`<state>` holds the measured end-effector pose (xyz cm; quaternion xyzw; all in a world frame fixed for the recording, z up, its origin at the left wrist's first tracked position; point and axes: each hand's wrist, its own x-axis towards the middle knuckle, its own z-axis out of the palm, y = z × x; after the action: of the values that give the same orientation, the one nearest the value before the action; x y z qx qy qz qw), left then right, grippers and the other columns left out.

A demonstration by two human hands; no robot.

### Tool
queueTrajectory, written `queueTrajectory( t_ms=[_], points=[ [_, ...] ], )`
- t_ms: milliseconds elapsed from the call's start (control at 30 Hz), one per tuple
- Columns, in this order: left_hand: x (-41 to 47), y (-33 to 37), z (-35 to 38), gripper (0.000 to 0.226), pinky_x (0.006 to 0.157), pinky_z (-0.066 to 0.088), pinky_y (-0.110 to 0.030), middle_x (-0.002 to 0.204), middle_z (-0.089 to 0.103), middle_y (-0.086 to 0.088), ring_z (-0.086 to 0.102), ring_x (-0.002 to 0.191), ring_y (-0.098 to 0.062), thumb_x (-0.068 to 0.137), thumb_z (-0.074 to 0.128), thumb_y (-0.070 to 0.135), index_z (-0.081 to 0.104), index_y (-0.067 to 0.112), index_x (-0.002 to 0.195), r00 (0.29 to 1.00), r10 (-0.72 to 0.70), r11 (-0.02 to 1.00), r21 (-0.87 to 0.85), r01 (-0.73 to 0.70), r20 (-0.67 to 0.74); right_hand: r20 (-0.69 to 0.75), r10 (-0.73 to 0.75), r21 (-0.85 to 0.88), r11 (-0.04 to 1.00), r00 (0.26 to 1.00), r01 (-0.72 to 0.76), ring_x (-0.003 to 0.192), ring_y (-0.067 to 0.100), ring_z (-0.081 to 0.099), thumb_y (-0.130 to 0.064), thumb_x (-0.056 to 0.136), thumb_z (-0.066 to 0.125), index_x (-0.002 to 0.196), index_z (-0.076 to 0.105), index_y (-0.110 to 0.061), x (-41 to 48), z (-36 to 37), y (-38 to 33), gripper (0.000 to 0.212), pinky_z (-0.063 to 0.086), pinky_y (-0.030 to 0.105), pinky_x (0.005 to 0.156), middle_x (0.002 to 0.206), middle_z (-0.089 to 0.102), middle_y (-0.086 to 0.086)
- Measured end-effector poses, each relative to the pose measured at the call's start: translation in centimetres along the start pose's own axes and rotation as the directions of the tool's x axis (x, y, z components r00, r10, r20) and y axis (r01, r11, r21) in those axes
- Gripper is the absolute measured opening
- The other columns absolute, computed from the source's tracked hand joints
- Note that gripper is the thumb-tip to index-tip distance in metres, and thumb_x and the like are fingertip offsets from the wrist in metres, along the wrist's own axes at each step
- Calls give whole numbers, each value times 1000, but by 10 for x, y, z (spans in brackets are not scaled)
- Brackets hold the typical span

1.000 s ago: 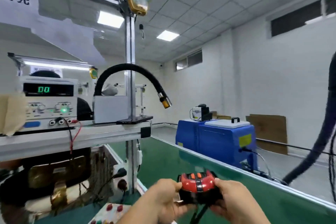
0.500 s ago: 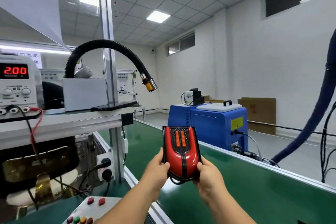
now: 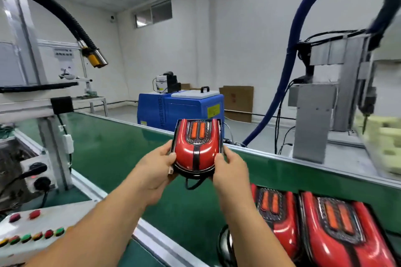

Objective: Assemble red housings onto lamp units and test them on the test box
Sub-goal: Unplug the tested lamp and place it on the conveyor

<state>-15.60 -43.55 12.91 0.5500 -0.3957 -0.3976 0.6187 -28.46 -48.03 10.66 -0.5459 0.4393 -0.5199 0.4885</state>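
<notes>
A lamp unit with a glossy red housing (image 3: 196, 146) is held upright over the green conveyor belt (image 3: 112, 149), its two orange strips facing me. My left hand (image 3: 155, 168) grips its left edge and my right hand (image 3: 229, 168) grips its right edge. A black cable loop hangs below the lamp. Two more red-housed lamps (image 3: 275, 219) (image 3: 342, 236) lie side by side on the belt at the lower right. The test box (image 3: 32, 230), white with red, green and orange buttons, sits at the lower left.
A blue machine (image 3: 180, 110) stands beyond the belt. A black flexible hose with a yellow nozzle (image 3: 95, 58) hangs at upper left. A blue hose (image 3: 293, 71) and a grey dispensing rig (image 3: 314, 115) stand to the right. A power strip (image 3: 36, 173) sits by the frame post.
The lamp went from lying flat and low in both hands to being held upright. My view has swung right and down, bringing the two lamps on the belt into sight.
</notes>
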Motion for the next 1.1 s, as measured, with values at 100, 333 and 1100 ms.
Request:
queueTrajectory(
  t_ms=[100,333,1100],
  points=[
    [-24,-4,49,42,58,46,-13,103,75,11,65,72,7,104,33,2,64,27,119,989,40,998,46,-47,140,-131,-127,-55,991,983,121,107,5,58,-18,101,44,144,43,-34,-33,-63,-10,46,47,31,97,120,61,-18],
    [-58,-23,119,42,71,56,-20,102,76,-4,70,87,-9,103,33,-1,68,17,118,933,-50,988,154,-5,356,-293,-167,-350,935,941,57,104,9,62,-23,100,49,143,47,-23,-82,-159,-9,44,46,28,90,122,67,-9],
    [-78,-57,155,48,121,15,-29,159,28,6,23,147,-13,106,32,31,30,24,153,960,-32,762,629,-156,277,-442,-274,-610,790,854,-62,97,14,38,-26,95,53,132,60,-12,-94,-202,20,40,32,33,96,99,45,1]
  ],
)
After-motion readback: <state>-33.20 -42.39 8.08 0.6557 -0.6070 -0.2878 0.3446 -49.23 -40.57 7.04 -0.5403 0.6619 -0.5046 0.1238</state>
